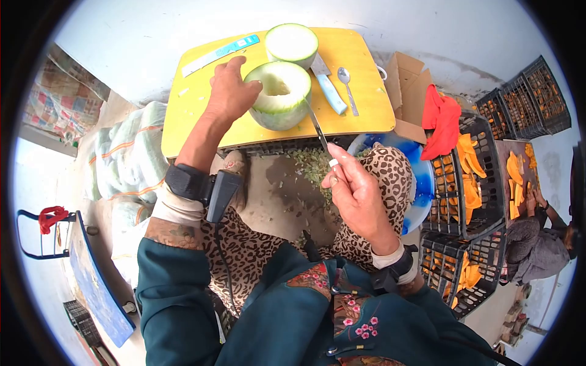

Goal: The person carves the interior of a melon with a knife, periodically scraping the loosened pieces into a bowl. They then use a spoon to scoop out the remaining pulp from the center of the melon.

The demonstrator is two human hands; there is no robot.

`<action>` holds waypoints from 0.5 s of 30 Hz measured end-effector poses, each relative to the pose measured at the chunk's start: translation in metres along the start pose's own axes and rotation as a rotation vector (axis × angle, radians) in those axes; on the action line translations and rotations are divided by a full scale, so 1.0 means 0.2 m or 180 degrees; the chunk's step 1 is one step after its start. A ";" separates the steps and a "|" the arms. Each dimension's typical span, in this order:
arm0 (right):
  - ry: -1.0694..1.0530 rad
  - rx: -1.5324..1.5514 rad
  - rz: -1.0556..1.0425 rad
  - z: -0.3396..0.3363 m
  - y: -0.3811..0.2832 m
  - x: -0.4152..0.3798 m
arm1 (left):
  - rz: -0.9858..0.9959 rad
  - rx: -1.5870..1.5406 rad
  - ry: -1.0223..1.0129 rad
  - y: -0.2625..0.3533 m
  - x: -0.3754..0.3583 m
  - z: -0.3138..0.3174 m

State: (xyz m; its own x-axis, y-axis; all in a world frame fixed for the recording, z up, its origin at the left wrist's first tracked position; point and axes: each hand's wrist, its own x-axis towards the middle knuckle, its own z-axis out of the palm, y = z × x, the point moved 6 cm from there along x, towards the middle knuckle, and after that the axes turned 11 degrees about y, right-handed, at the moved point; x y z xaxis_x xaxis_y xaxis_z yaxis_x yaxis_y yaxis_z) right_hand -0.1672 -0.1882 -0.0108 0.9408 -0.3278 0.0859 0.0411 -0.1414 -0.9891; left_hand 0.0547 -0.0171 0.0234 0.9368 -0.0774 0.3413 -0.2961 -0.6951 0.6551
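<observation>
A hollowed winter melon half (279, 116) stands cut side up on the yellow table (207, 125), green skin around pale flesh. My left hand (231, 91) is at its left side, fingers apart, thumb right at the rim. In my right hand (360, 198) is a thin knife (316, 127), held by its white handle in front of the table, its blade slanting up to the melon's right side. Behind stands a second melon piece (291, 43) with a flat pale top. A blue-handled cleaver (331, 93) and a metal spoon (349, 91) lie to the right.
A blue-and-white ruler-like strip (221, 55) lies at the table's back left. Peelings (311, 174) litter the floor beside a blue basin (424, 186). Black crates (448, 198) of orange pieces stand right, near another person (540, 238). Wrapped bundles (131, 152) lie left.
</observation>
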 end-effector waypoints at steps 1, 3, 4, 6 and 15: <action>-0.0006 -0.0018 0.0032 0.00 0.00 0.01 | -0.0208 -0.0200 -0.0237 -0.04 0.00 0.00; -0.0020 -0.0056 0.0093 0.01 -0.01 0.02 | -0.0625 -0.0601 -0.0705 -0.07 -0.02 0.02; -0.0018 -0.0072 0.0050 0.01 -0.01 0.03 | -0.0651 -0.0684 -0.0855 -0.06 -0.04 0.02; -0.0008 -0.0108 -0.0035 0.02 -0.01 0.05 | -0.0700 -0.0857 -0.1161 -0.04 -0.08 0.01; 0.0014 -0.0228 -0.0192 0.05 0.00 0.07 | 0.0538 -0.0249 -0.1001 0.05 -0.11 0.10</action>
State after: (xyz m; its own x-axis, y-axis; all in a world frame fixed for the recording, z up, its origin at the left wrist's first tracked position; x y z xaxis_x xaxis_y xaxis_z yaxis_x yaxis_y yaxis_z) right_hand -0.1506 -0.1832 -0.0117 0.9359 -0.3208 0.1459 0.0734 -0.2275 -0.9710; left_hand 0.0351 -0.0370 0.0095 0.8813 -0.4110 0.2333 -0.4537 -0.5977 0.6610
